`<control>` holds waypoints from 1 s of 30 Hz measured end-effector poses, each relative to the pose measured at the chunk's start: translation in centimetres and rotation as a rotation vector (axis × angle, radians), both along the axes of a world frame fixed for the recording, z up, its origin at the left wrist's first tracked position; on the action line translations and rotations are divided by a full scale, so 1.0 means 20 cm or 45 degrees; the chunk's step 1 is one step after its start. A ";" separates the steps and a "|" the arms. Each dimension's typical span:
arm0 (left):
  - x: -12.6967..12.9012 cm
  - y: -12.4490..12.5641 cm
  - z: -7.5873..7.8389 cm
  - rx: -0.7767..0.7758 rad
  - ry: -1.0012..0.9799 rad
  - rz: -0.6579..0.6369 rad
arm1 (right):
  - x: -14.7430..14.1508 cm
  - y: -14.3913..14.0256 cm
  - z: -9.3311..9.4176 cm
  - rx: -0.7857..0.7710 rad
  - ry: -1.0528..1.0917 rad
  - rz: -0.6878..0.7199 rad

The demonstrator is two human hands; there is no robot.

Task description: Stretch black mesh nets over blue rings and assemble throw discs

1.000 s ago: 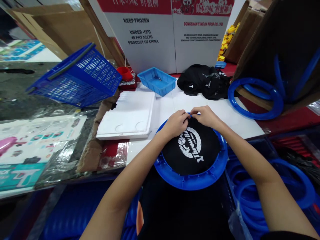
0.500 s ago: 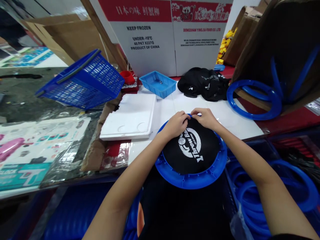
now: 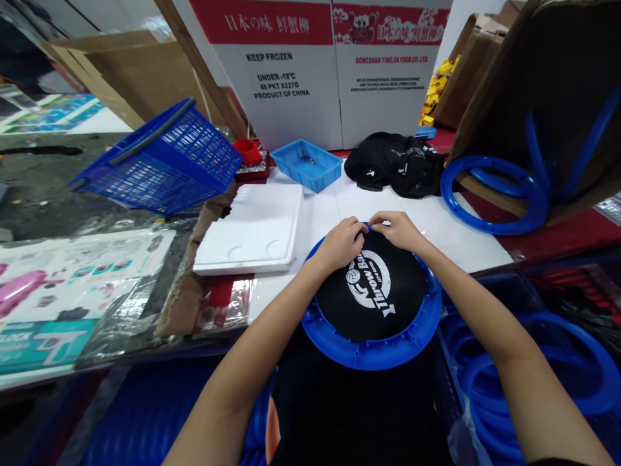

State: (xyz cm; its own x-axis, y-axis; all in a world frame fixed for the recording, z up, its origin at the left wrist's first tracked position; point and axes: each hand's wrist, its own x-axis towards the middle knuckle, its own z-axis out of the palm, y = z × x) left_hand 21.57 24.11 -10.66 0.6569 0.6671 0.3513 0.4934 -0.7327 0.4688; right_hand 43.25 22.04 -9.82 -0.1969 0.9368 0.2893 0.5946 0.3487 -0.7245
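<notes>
A blue plastic ring (image 3: 373, 353) with a black mesh cloth (image 3: 383, 317) stretched over it lies at the near edge of the white table (image 3: 456, 243); the cloth bears a white "Throw Ball" print. My left hand (image 3: 341, 243) and my right hand (image 3: 396, 230) meet at the ring's far rim, fingers pinching the edge of the cloth against the rim.
A white foam slab (image 3: 252, 226) lies left of the ring. Behind are a small blue tray (image 3: 305, 163), a pile of black cloths (image 3: 398, 162), a tilted blue basket (image 3: 160, 158) and cardboard boxes. More blue rings sit at right (image 3: 495, 194) and lower right (image 3: 557, 388).
Both hands stay at the ring's far rim with only slight finger movement. The view has shifted a little.
</notes>
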 end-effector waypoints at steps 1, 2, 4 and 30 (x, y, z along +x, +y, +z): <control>0.00 0.00 0.00 0.001 -0.003 -0.001 | 0.00 0.00 0.00 0.005 0.000 -0.010; 0.00 0.00 0.00 0.002 -0.007 -0.002 | 0.00 -0.01 0.00 0.008 0.003 -0.022; 0.00 0.00 0.00 0.002 -0.015 -0.007 | 0.00 -0.01 -0.01 0.014 0.027 -0.048; 0.00 -0.02 0.02 0.153 0.160 -0.020 | -0.01 -0.04 -0.02 0.236 -0.325 -0.025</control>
State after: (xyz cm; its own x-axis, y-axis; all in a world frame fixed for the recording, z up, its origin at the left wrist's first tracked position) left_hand 21.63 23.73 -10.36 0.7108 0.6144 0.3425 0.5305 -0.7880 0.3126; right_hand 42.99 21.18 -10.30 -0.2677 0.8771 0.3987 0.7570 0.4475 -0.4761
